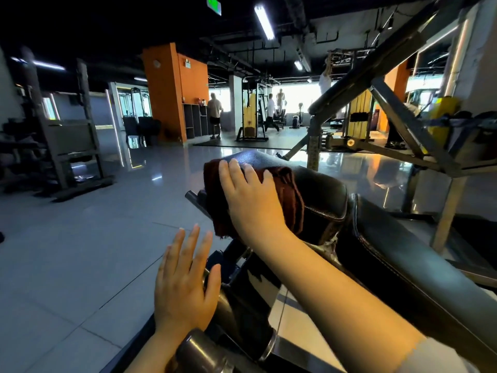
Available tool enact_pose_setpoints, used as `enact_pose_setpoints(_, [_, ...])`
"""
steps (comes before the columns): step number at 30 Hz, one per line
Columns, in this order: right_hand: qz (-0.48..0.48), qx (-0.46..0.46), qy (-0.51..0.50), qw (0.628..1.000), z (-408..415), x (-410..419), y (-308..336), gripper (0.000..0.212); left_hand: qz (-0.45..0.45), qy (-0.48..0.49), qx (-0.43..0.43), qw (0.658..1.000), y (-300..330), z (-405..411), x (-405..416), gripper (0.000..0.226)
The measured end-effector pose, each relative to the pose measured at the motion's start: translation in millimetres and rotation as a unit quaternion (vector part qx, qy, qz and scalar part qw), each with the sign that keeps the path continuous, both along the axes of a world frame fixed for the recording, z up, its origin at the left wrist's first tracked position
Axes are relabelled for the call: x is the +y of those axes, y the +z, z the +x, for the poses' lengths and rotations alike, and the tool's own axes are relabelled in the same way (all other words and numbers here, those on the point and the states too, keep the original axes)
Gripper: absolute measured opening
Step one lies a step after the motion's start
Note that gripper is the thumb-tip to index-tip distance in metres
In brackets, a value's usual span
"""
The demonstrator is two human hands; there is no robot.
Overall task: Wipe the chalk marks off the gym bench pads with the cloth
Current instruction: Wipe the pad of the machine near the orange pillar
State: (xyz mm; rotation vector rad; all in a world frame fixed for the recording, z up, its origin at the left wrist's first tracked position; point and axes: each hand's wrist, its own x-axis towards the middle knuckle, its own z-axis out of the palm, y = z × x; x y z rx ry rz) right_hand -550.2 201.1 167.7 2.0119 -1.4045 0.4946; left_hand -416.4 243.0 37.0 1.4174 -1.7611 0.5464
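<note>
Gym bench pad (320, 189), cloth (293, 195) under right hand (252, 200)

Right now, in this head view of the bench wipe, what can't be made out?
- Chalk marks: none can be told apart from glare on the black seat pad; the brown cloth and the right hand pressing it cover the pad's near left part.
- Back pad: cut off by the right edge.
- Bench frame under the open left hand: dark, partly hidden.
- Distant people: too small.
</note>
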Motion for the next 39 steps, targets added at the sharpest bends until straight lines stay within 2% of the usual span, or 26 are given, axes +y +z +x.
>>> enact_pose_setpoints(4, [-0.069, 0.003, 0.024, 0.997, -65.1, 25.3, -37.0, 0.082, -0.008, -0.005, 0.011, 1.000, 3.1, -1.8, 1.8, 0.061])
enact_pose_setpoints(7, [-0.126, 0.002, 0.030, 0.992, -104.6, 39.7, -62.9, 0.077, -0.014, 0.000, 0.009, 1.000, 2.1, -2.6, 1.3, 0.059])
enact_pose_setpoints(12, [-0.157, -0.050, 0.001, 0.986, -77.2, 25.4, -62.3, 0.072, -0.020, 0.006, 0.005, 1.000, 1.3, -2.4, -0.6, 0.061])
enact_pose_setpoints(15, [-0.126, -0.049, -0.009, 0.991, -26.8, -1.0, -33.4, 0.064, -0.015, -0.003, -0.003, 1.000, 1.7, -0.4, -0.3, 0.058])
enact_pose_setpoints(17, [-0.079, -0.042, 0.001, 0.996, 12.2, -16.8, -6.9, 0.057, -0.018, -0.027, -0.045, 0.998, 2.1, 0.2, 0.5, 0.058])
enact_pose_setpoints(21, [-0.010, 0.017, 0.042, 0.999, 46.3, -39.2, 23.1, 0.047, -0.038, -0.051, -0.085, 0.994, 3.1, 1.0, 1.9, 0.063])
enact_pose_setpoints(25, [-0.034, 0.014, 0.014, 0.999, 10.1, -27.8, 3.1, 0.066, -0.014, -0.052, -0.081, 0.995, 6.0, 2.8, 3.5, 0.054])
enact_pose_setpoints(29, [-0.100, -0.019, -0.009, 0.995, -35.4, -6.9, -18.8, 0.056, 0.010, -0.062, -0.111, 0.992, 6.7, 5.3, 4.6, 0.054])
enact_pose_setpoints(34, [-0.109, -0.049, -0.027, 0.992, -91.2, 26.8, -37.9, 0.056, 0.088, -0.087, -0.158, 0.980, 12.3, 11.4, 10.1, 0.054])
enact_pose_setpoints(36, [-0.099, -0.077, -0.033, 0.992, -112.7, 43.0, -47.4, 0.057, 0.127, -0.105, -0.091, 0.982, 19.0, 8.1, 15.4, 0.061])
enact_pose_setpoints(37, [-0.095, -0.090, -0.036, 0.991, -121.8, 51.0, -53.4, 0.058, 0.144, -0.122, -0.002, 0.982, 27.9, 4.7, 21.5, 0.063])
enact_pose_setpoints(39, [-0.100, -0.104, -0.038, 0.989, -136.5, 65.2, -66.7, 0.064, 0.206, -0.175, 0.207, 0.940, 50.5, -3.0, 37.1, 0.059])
